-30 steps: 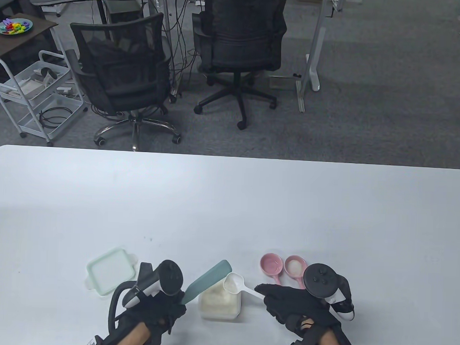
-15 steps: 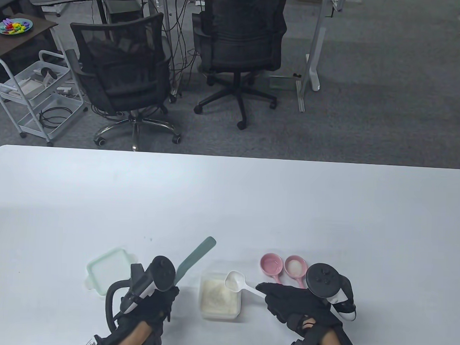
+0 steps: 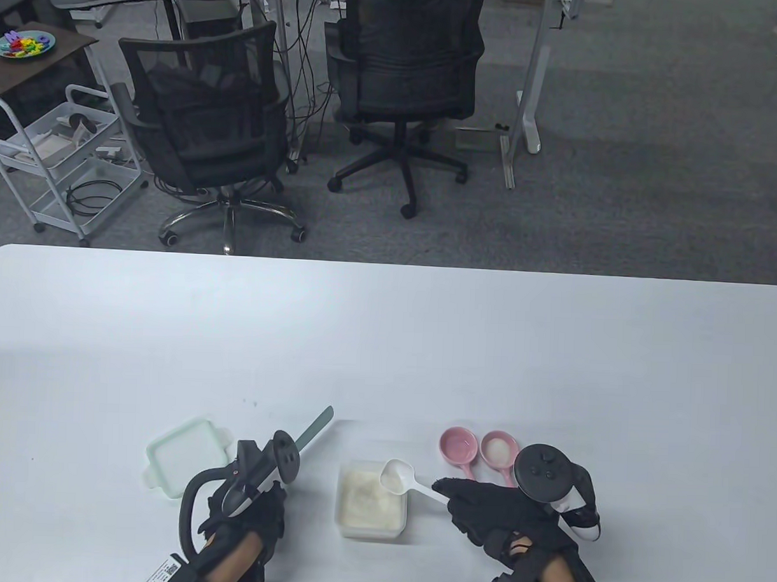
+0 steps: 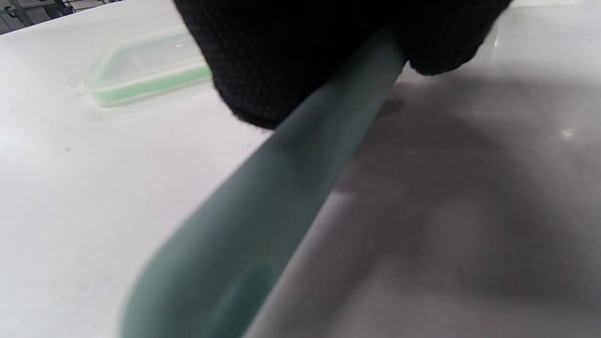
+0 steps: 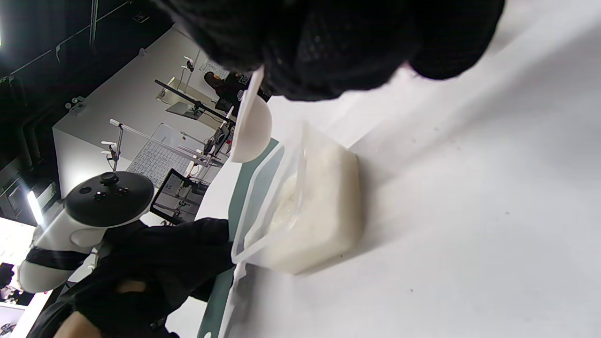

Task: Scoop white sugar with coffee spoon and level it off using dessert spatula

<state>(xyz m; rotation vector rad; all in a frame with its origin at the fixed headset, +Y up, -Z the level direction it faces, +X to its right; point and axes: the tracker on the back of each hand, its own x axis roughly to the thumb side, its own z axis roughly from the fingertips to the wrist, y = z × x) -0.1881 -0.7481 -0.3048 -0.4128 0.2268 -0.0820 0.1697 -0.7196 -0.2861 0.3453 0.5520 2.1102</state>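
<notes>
Over the sugar container (image 3: pixel 371 499), your right hand (image 3: pixel 495 514) pinches the white coffee spoon (image 3: pixel 400 478), filled; left hand (image 3: pixel 247 521) grips the green spatula (image 3: pixel 313 430) beside it, fingers closed.

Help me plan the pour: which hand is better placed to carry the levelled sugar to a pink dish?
Right hand: it holds the white plastic coffee spoon, and the pink ceramic dishes sit just beyond it.

Gloved left hand (image 4: pixel 300 51) grips the green dessert spatula (image 4: pixel 263 211) above the white table (image 4: pixel 70 197), lid (image 4: pixel 145 70) behind.
</notes>
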